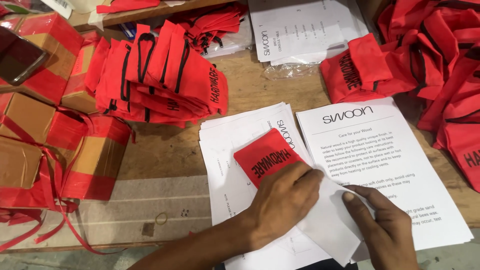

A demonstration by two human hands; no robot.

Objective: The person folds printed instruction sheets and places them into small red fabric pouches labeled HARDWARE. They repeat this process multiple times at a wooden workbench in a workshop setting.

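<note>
Left hand (282, 200) lay flat, pinning small red fabric drawstring pouch (265, 159) and folded white paper sheet (327, 220) near worktop's front edge. Right hand (385, 225) pinched sheet. Pouch likely soft, light; sheet creasable, best held at edges.

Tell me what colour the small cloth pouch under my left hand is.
Red with black lettering; the cloth pouch lies partly under the left hand, seen in the head view.

1. Small flat cloth pouch (265, 159) at centre frame: red with black lettering.
2. Printed paper sheets (370, 155) beside it: white with black text.
3. Cardboard boxes (95, 160) at left: brown, wrapped in red tape.
4. Wooden counter (165, 150): tan.
</note>
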